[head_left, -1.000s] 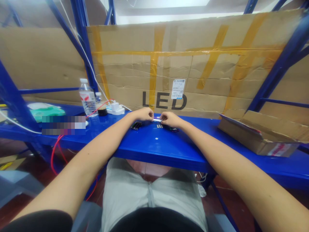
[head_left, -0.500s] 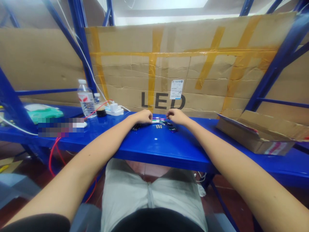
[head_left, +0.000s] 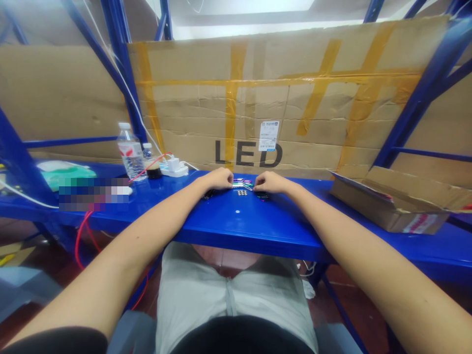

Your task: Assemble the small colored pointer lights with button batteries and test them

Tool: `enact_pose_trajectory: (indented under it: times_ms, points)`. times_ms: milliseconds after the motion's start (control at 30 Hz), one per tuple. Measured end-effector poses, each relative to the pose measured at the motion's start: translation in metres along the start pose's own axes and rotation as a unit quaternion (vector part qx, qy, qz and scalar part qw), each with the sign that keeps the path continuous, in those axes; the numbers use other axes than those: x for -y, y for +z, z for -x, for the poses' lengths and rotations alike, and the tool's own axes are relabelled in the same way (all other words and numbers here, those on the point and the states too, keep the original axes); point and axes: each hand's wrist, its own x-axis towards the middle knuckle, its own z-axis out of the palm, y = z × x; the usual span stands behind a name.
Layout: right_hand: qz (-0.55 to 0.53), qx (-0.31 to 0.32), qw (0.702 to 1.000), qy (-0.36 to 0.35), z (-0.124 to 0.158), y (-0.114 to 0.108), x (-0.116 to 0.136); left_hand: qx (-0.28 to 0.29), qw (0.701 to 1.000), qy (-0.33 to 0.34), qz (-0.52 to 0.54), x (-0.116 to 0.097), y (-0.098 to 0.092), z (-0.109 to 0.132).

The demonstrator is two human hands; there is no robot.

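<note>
My left hand (head_left: 221,178) rests at the back of the blue table (head_left: 236,226), its fingers curled together at the left end of some slim, shiny, multicoloured metallic pieces (head_left: 242,182). Whatever it pinches is hidden. On the other side, my right hand (head_left: 272,182) has its fingertips closed at the right end of the same pieces; what lies in them is too small to name. Just in front is a small cluster of gold-coloured bits (head_left: 242,193). Dark pieces (head_left: 208,194) lie partly under my left wrist, and dark glossy ones (head_left: 263,196) lie below my right hand.
An open cardboard box (head_left: 391,201) stands at the right. At the left are a water bottle (head_left: 131,152), a small bottle of dark liquid (head_left: 153,169), a white power strip (head_left: 175,168) and red cables (head_left: 79,241). A large cardboard panel (head_left: 295,98) rises behind the table.
My right hand has come down and slightly closer to the shiny pieces, covering some dark ones. My left hand has stayed nearly still.
</note>
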Motion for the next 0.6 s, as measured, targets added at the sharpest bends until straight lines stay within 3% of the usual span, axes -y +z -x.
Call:
enact_pose_trajectory:
  times_ms: [267, 600]
  points:
    - [0.042, -0.031, 0.998, 0.018, -0.003, 0.011, 0.015, -0.004, 1.0, -0.009, -0.014, 0.0, 0.002, -0.001]
    - [0.052, -0.074, 0.992, 0.085, -0.014, 0.021, 0.003, -0.006, 1.0, -0.002, -0.007, 0.003, 0.004, -0.004]
